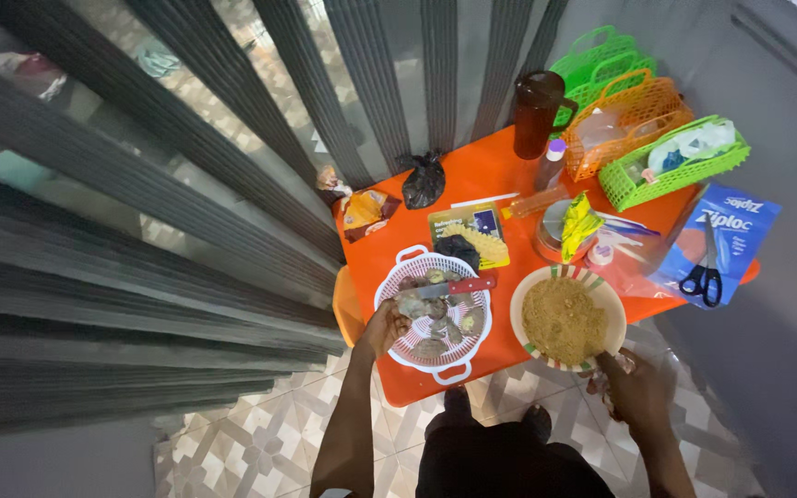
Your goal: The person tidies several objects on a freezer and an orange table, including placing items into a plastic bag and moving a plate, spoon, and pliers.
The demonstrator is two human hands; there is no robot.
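Looking straight down on a small orange table set against a dark pleated curtain, with patterned floor tiles below. The person's left hand is at the near-left rim of a white and red plastic colander, fingers curled over the edge and onto a pale brownish piece lying inside; the grip looks closed on it, though the view is small. More of those brown-grey pieces sit in the colander, and a knife with a red handle lies flat across its top, blade pointing left.

Just right of the colander, touching or nearly so, stands a round bowl with a striped rim, filled with a coarse tan-brown powder. The right hand is low at the table's near-right corner, just below that bowl, off the tabletop; something crinkly and clear shows beside it, but whether the fingers are closed on it cannot be told.

Farther back: a dark brown jug, stacked green and orange plastic baskets, a black plastic bag, a yellow packet, and black-handled scissors lying on a blue box of bags at the right edge.
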